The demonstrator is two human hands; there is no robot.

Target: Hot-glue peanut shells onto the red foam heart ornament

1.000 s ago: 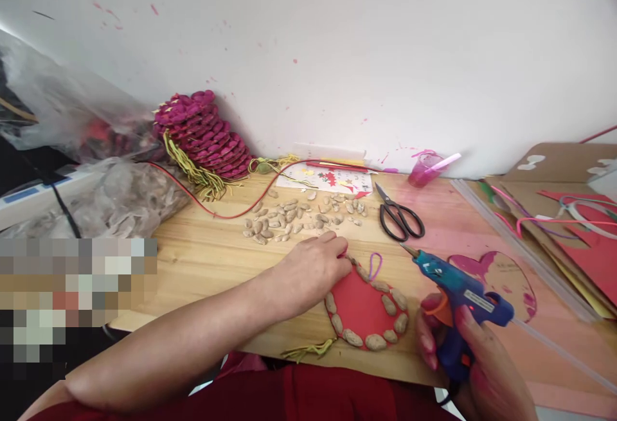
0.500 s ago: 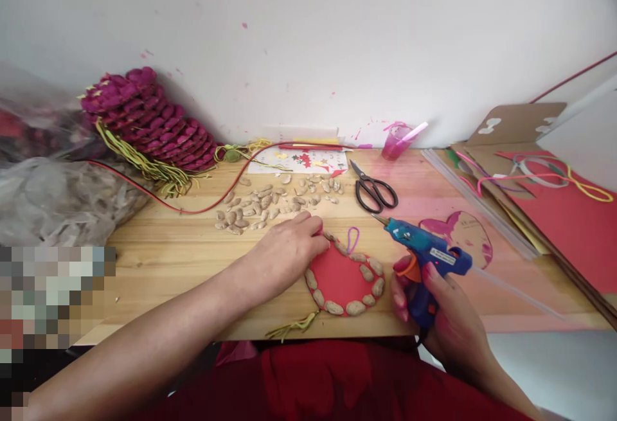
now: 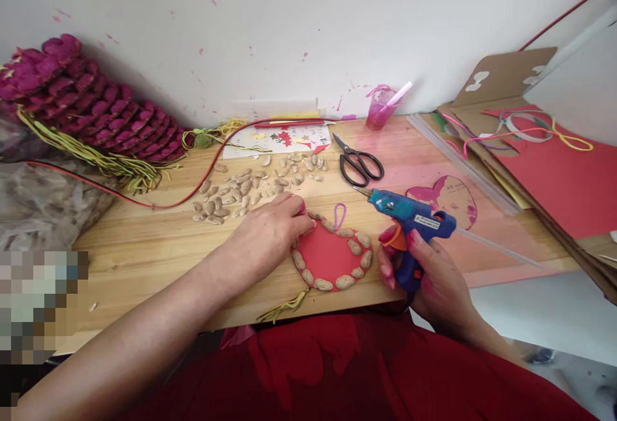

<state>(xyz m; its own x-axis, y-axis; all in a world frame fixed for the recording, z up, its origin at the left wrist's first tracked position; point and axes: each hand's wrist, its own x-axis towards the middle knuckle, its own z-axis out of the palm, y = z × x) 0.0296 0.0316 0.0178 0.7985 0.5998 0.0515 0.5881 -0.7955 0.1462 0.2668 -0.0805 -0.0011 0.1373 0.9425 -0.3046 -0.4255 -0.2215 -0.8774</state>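
Observation:
A red heart-shaped card [image 3: 328, 257] lies on the table, edged with peanuts [image 3: 345, 282]. A purple loop [image 3: 340, 216] sticks up from its top, and a green-yellow tassel [image 3: 284, 306] trails from its lower end. At the card's upper left edge, my left hand [image 3: 274, 228] has its fingers closed on a peanut, which they mostly hide. My right hand [image 3: 438, 273] is wrapped round the handle of a blue glue gun [image 3: 409, 215], fingers by its orange trigger. The gun's nozzle points left, above the table and apart from the card.
Loose peanuts [image 3: 241, 189] are scattered behind my left hand. Black-handled scissors [image 3: 359, 162] lie near a pink-stained cup [image 3: 382, 109]. A painted heart piece [image 3: 446, 199] lies right, before cardboard [image 3: 511, 80] and red sheets [image 3: 563, 170]. A magenta peanut bundle [image 3: 101, 106] and plastic bag [image 3: 53, 202] occupy the left.
The whole view has shifted, so the table appears further left and higher. Both hands keep about the same places relative to the heart card and glue gun.

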